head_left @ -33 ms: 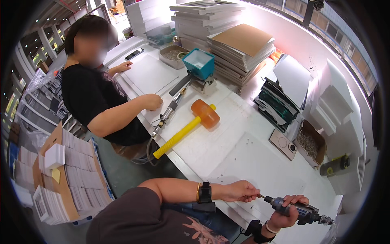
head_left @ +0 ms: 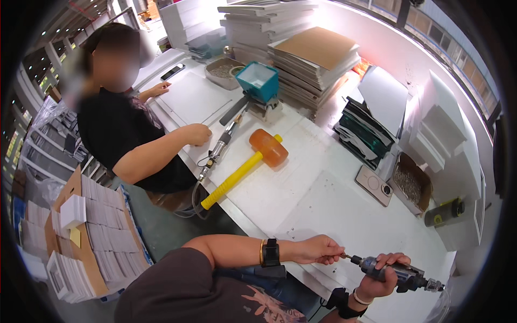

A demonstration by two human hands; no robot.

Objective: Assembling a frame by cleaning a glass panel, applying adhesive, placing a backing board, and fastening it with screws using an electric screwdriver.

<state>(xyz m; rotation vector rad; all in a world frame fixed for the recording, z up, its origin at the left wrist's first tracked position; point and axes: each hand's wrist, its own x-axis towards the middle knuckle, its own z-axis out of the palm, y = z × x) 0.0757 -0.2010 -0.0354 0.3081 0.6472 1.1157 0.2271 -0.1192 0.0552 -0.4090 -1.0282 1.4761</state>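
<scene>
My right hand (head_left: 383,275) wraps round the body of a pneumatic screwdriver (head_left: 412,279), which lies nearly level above the near right part of the white table. Its bit (head_left: 350,258) points left, toward my other hand. With thumb and fingertips pinched together, my left hand (head_left: 321,250) grips the end of that bit; whether a small screw is there too is hidden by the fingers. Below and around the hands is the white tabletop (head_left: 318,215), with a few tiny screws or bits scattered on it.
An orange mallet (head_left: 269,149) with yellow handle lies mid-table, beside another air screwdriver (head_left: 218,149). A co-worker (head_left: 121,118) stands at left. Toward the right are a phone (head_left: 374,185), a box of screws (head_left: 409,185) and a bottle (head_left: 444,212). Stacked white panels (head_left: 312,70) stand behind a teal hopper (head_left: 258,82).
The whole view has shifted slightly. Both hands keep the same hold on the screwdriver and its bit.
</scene>
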